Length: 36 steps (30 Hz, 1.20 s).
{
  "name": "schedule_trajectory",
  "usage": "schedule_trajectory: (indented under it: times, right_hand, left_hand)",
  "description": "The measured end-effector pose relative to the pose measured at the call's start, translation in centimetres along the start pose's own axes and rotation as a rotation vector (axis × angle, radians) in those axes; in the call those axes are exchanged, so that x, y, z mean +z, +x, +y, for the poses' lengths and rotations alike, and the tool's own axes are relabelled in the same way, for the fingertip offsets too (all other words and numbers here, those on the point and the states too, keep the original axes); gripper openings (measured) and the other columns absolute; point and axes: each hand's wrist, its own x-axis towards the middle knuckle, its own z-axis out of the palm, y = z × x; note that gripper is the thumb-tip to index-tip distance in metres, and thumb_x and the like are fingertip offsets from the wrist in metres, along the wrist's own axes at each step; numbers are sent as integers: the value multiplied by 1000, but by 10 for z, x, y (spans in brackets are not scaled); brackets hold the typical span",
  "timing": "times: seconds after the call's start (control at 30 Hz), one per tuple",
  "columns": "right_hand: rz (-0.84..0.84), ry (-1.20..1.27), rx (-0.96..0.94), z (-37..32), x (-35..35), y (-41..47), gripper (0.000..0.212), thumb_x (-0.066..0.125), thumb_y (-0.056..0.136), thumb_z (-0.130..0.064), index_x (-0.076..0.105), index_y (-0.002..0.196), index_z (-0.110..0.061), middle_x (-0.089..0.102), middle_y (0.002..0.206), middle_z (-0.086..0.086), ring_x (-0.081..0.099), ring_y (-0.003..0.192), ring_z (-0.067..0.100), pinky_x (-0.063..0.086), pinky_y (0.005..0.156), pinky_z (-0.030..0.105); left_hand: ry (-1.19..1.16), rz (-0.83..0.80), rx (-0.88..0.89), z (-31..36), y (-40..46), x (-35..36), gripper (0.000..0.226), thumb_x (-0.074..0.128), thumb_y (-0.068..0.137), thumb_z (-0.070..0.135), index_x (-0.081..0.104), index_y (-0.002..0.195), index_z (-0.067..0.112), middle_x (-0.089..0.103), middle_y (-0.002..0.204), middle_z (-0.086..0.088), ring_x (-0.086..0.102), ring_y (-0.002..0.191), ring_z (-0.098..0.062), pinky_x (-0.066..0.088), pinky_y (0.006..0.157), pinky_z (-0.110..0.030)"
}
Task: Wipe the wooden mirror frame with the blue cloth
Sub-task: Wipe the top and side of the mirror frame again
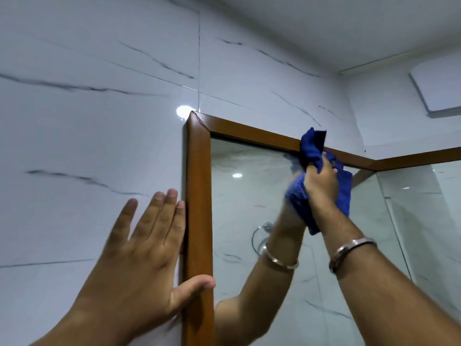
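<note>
The wooden mirror frame point(199, 196) hangs on a white marble-look wall, its top left corner in the middle of the view. My right hand point(321, 181) is shut on the blue cloth point(311, 148), which is bunched up and pressed against the frame's top rail, right of centre. My left hand point(147, 248) lies flat and open on the wall, fingers spread, its thumb resting across the frame's left upright. A metal bangle point(349, 250) sits on my right wrist. The mirror glass point(249, 196) reflects my right arm and the cloth.
Glossy wall tiles point(87, 121) fill the left and top. A second mirror panel point(424, 208) meets the first at a corner on the right. A white ceiling fitting point(439, 88) sits at the upper right. A towel ring point(262, 236) shows in the reflection.
</note>
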Motion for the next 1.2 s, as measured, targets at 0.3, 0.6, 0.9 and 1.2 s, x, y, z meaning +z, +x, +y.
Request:
schedule_trajectory:
  times: [0.3,0.6,0.9,1.2]
  right_hand:
    - [-389,18,-766,-91,28,-130,56,37,92,-38,30,147,-32,16,161,5,11,149,21,7,121,36]
    - [-552,-69,-834,25,-30,-256,68,33,90,-60,13,151,-37,5,163,-8,2,150,16,2,120,35]
    - [-372,-113,-765,-58,13,-161,55,29,95,-45,30,148,-29,17,162,4,11,149,26,16,120,46]
    - [-328,27,-736,-89,30,-136,45,31,98,-37,48,136,-22,20,161,2,14,148,24,13,120,42]
  left_hand:
    - [18,-124,39,-2,2,-6,119,18,86,88,39,144,-14,33,154,-35,32,144,-50,31,114,-64]
    - [57,-207,98,3,-37,-12,111,23,87,85,39,148,-6,32,159,-26,32,146,-42,27,116,-60]
    - [130,-167,-83,6,-44,-15,97,23,91,77,34,155,5,21,165,-21,18,153,-39,12,116,-74]
    - [137,-171,-87,3,-47,-12,82,20,96,63,31,157,8,19,165,-21,17,153,-39,12,118,-71]
